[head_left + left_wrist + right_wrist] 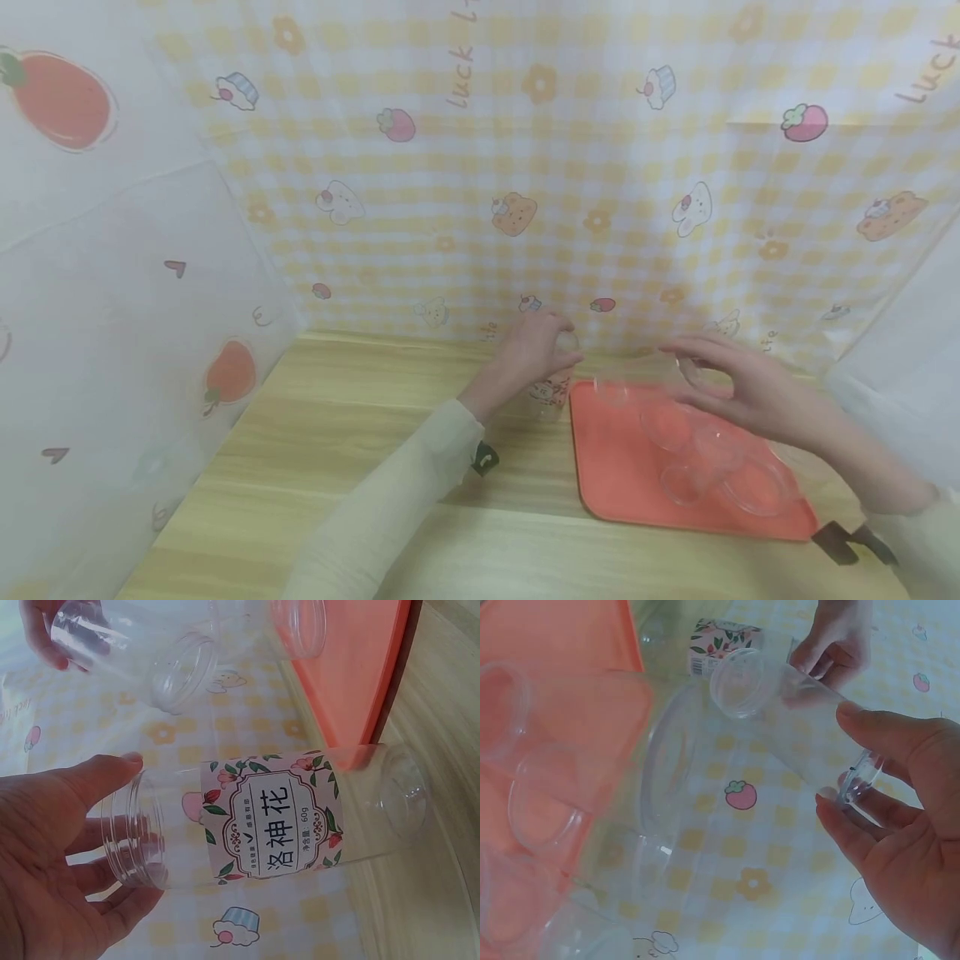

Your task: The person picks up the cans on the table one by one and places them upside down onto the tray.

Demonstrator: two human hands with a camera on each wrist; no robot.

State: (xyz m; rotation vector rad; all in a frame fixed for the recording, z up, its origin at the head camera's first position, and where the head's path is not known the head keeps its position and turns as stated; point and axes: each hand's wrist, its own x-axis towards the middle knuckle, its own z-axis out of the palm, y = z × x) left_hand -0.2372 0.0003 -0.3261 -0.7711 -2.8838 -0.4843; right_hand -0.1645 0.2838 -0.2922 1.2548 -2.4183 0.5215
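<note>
My left hand (528,354) holds the threaded neck of a clear plastic jar (364,799), thumb on one side and fingers on the other. This jar stands upright on the table, just left of the tray, and carries a pink floral label (274,817) with Chinese characters. Over the tray's back edge, my right hand (757,396) grips a second clear jar (795,739) by its base end. That jar is tilted, its threaded mouth (184,671) pointing left toward the labelled jar. The two jars look apart in the left wrist view. No lid shows on either.
A red tray (615,492) lies on the wooden table (510,550) at the right. Several clear jars (753,487) stand on it, partly overlapping in view. A yellow checked cloth (450,167) hangs behind, and a white printed cloth (112,333) walls the left.
</note>
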